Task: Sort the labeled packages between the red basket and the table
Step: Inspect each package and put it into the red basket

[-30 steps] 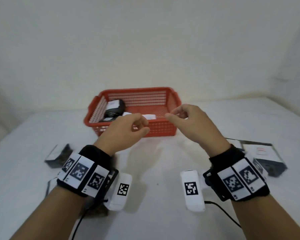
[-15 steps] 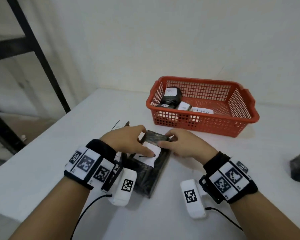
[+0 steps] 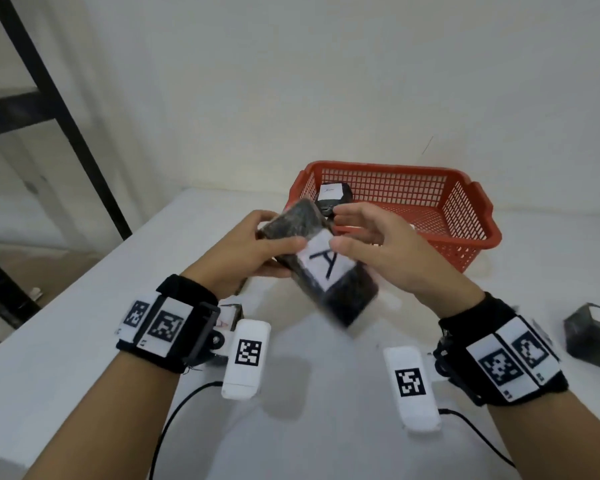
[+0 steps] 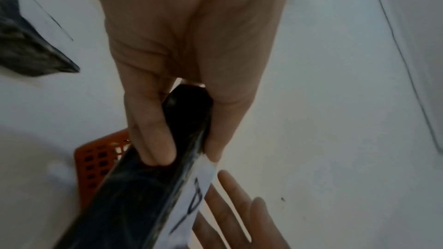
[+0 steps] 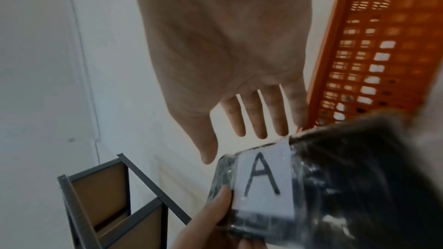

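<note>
A black wrapped package (image 3: 347, 299) with a white label marked "A" (image 3: 326, 263) hangs above the table, in front of the red basket (image 3: 465, 251). My left hand (image 3: 257, 244) grips its far end, thumb on top and fingers beneath, as the left wrist view shows on the package (image 4: 143, 196). My right hand (image 3: 371, 237) is spread with straight fingers just right of the label, holding nothing; its thumb tip is at the label's edge. The right wrist view shows the label (image 5: 263, 177) and the basket wall (image 5: 371, 44). Another labelled package (image 3: 333, 197) lies in the basket's left end.
A black package (image 3: 593, 330) lies on the table at the right edge. Another package (image 3: 229, 313) sits partly hidden beneath my left wrist. A dark metal shelf frame (image 3: 66, 140) stands beyond the table's left edge. A wall runs behind the basket.
The package lay flat on the table under both hands; now my left hand has lifted it toward the basket. My right hand has come off it and spread.
</note>
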The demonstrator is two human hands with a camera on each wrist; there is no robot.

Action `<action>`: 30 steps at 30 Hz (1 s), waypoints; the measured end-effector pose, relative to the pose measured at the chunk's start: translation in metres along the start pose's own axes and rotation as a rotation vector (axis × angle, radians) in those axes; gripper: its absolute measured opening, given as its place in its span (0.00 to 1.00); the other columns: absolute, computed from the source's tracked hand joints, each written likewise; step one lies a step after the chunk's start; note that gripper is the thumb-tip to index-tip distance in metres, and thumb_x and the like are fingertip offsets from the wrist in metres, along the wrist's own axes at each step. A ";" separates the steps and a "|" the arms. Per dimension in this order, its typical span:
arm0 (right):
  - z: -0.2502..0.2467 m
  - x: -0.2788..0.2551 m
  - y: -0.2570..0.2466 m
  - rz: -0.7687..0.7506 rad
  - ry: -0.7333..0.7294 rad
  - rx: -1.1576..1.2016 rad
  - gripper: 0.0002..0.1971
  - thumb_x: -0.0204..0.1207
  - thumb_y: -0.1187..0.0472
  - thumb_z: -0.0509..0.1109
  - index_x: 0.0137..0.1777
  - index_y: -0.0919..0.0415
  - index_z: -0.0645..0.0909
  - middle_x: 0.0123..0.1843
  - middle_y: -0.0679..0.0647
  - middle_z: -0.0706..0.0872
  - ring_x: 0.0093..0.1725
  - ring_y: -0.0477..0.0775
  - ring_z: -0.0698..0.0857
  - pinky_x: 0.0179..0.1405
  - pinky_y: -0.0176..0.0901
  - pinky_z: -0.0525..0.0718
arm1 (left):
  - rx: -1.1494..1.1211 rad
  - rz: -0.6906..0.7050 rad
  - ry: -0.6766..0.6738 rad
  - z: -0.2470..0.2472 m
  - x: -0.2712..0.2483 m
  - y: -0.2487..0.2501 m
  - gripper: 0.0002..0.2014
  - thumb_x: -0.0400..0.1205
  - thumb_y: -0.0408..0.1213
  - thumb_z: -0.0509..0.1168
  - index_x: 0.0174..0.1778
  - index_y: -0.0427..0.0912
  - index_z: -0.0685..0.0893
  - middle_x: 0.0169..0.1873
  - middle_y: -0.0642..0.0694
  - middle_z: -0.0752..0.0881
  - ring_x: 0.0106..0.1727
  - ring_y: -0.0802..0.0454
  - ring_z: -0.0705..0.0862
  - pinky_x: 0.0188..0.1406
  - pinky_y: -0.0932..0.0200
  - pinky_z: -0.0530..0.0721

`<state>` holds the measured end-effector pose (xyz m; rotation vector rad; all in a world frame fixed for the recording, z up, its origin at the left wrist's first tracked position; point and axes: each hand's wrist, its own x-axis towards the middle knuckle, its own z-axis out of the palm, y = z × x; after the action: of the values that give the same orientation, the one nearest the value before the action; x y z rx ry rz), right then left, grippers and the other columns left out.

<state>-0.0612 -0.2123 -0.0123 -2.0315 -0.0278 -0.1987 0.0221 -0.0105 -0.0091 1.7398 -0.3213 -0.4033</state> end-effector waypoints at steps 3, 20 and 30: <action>-0.021 -0.011 -0.010 -0.039 0.098 -0.200 0.36 0.72 0.42 0.82 0.79 0.41 0.74 0.73 0.35 0.79 0.67 0.37 0.79 0.61 0.32 0.77 | -0.204 0.078 0.025 0.005 0.006 0.010 0.23 0.80 0.33 0.74 0.69 0.35 0.76 0.57 0.37 0.87 0.43 0.49 0.93 0.42 0.61 0.91; -0.075 -0.007 0.000 -0.269 0.523 0.131 0.39 0.72 0.47 0.83 0.81 0.38 0.69 0.67 0.27 0.81 0.61 0.47 0.91 0.60 0.55 0.92 | -0.355 0.291 -0.064 0.070 0.038 0.030 0.24 0.82 0.48 0.70 0.71 0.40 0.79 0.49 0.44 0.90 0.40 0.51 0.89 0.38 0.57 0.88; -0.098 -0.005 0.025 -0.299 0.426 -0.332 0.59 0.59 0.56 0.92 0.87 0.46 0.61 0.86 0.50 0.57 0.72 0.10 0.59 0.64 0.08 0.63 | -0.139 0.465 -0.018 0.090 0.049 0.037 0.29 0.80 0.43 0.70 0.77 0.57 0.71 0.59 0.47 0.87 0.47 0.55 0.90 0.37 0.58 0.86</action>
<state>-0.0757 -0.3106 0.0084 -2.2656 -0.0335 -0.8694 0.0267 -0.1183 0.0059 1.4706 -0.6772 -0.0992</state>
